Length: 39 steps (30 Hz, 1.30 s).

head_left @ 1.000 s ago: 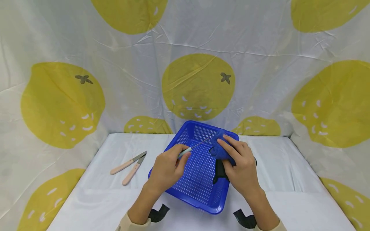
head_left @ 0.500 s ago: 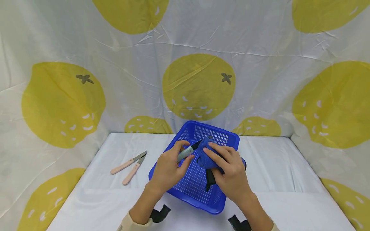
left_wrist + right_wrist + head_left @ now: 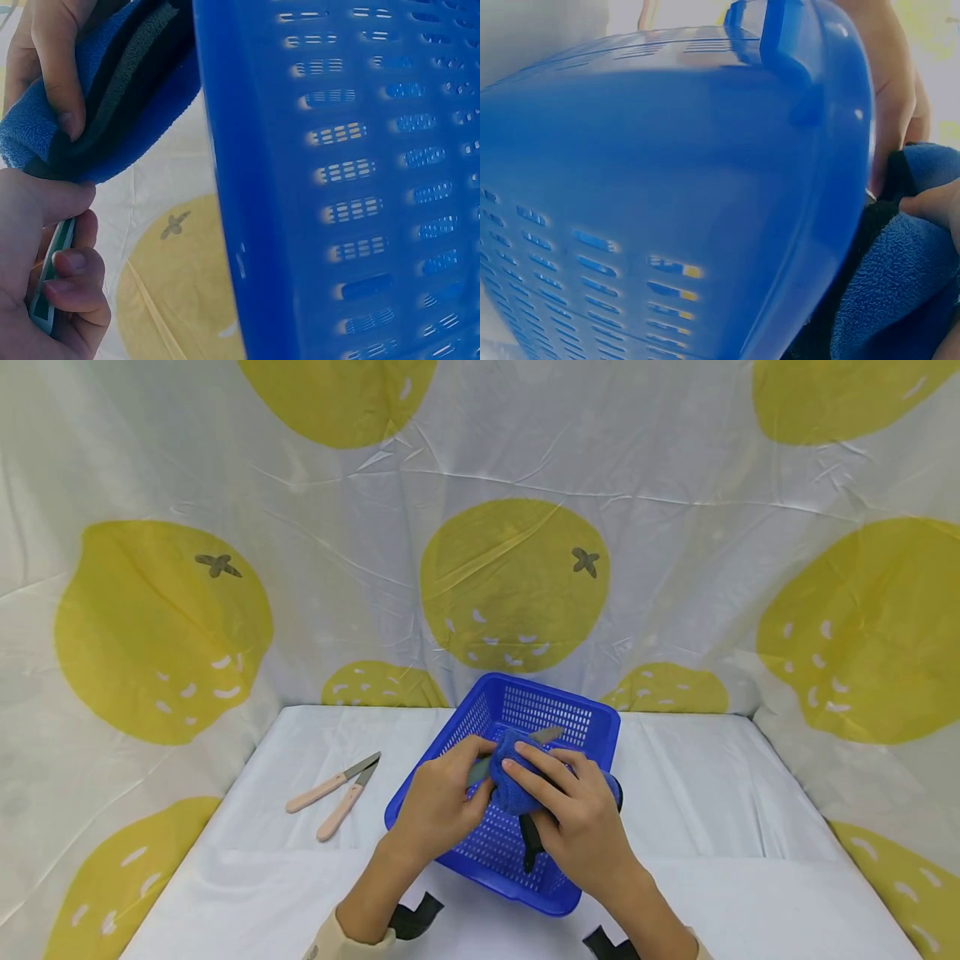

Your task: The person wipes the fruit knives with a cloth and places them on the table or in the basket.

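In the head view my left hand (image 3: 438,797) grips the pale green handle (image 3: 477,771) of a knife above the blue basket. My right hand (image 3: 581,822) holds a folded blue cloth (image 3: 512,785) with dark trim around the blade, close to the handle. Past the cloth the blade's tip (image 3: 547,735) sticks out, pointing up and right; the middle of the blade is hidden. The left wrist view shows fingers curled around the green handle (image 3: 51,277), with the cloth (image 3: 37,124) pinched right above. In the right wrist view the cloth (image 3: 900,277) hangs beside the basket wall.
Below both hands stands a blue perforated plastic basket (image 3: 491,885), angled on the white-covered table (image 3: 712,793). To its left lie two knives with pinkish handles (image 3: 317,795), their blade tips close together. A lemon-print curtain (image 3: 517,585) encloses the back and sides.
My right hand has slid the cloth down and left along the blade, from near the tip to the handle. The left hand has stayed roughly in place while the knife turned in its grip.
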{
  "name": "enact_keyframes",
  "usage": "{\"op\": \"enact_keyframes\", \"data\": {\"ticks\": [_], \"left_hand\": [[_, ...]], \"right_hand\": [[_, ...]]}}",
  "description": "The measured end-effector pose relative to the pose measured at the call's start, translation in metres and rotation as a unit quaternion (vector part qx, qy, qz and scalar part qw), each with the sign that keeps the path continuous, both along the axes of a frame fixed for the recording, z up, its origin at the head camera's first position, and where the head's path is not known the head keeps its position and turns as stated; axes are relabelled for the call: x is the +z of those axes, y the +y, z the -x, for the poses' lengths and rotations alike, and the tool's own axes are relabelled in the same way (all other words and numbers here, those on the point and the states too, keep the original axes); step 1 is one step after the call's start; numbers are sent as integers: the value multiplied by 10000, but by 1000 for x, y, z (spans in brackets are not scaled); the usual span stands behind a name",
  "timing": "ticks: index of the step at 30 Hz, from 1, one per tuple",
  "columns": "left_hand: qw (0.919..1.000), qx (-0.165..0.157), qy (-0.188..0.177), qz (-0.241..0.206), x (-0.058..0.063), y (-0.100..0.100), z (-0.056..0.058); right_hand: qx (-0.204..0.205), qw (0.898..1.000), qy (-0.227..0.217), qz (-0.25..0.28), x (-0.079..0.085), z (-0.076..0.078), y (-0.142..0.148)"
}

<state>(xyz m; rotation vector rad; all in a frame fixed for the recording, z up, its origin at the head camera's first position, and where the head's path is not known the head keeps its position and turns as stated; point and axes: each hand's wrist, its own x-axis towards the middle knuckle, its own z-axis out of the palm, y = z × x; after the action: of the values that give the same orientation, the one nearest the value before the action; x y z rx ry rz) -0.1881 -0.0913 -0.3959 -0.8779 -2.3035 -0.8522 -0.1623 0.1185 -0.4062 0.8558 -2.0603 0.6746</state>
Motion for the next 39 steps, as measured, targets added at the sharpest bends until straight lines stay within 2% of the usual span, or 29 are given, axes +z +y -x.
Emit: {"op": "enact_keyframes", "data": {"ticks": [17, 34, 39], "left_hand": [[9985, -276, 439, -188, -2, 0, 4], [9997, -85, 189, -107, 1, 1, 2], [9998, 41, 73, -194, 0, 0, 1]], "right_hand": [[-369, 9992, -60, 171, 3, 7, 9], [-773, 9960, -187, 409, 2, 18, 28], [-884, 9935, -113, 710, 0, 23, 33]]}}
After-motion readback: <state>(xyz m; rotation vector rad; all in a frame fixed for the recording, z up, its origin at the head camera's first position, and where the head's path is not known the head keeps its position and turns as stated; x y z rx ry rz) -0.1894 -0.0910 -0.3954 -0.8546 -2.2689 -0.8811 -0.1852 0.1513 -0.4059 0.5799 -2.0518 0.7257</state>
